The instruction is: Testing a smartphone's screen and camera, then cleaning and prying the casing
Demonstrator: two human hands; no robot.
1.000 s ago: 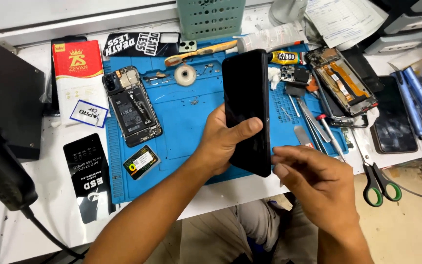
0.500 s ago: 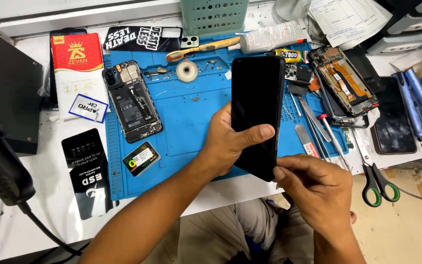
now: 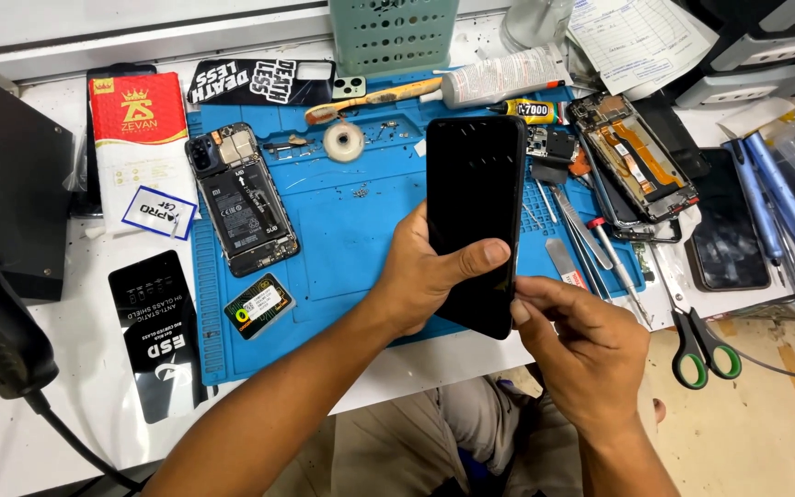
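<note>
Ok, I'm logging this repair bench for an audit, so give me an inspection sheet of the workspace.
Surface: blue mat on a white bench.
Job's things: black phone, screen dark, held upright.
Clutter: opened phone, tape roll, glue tube, tweezers, scissors.
Grippers: left hand grips the black phone; right hand pinches its lower right edge.
Cables: black cable at left.
Surroundings: green basket, papers.

red-white package (image 3: 135, 138) upper left, dark phone screen (image 3: 471, 216) centre
</note>
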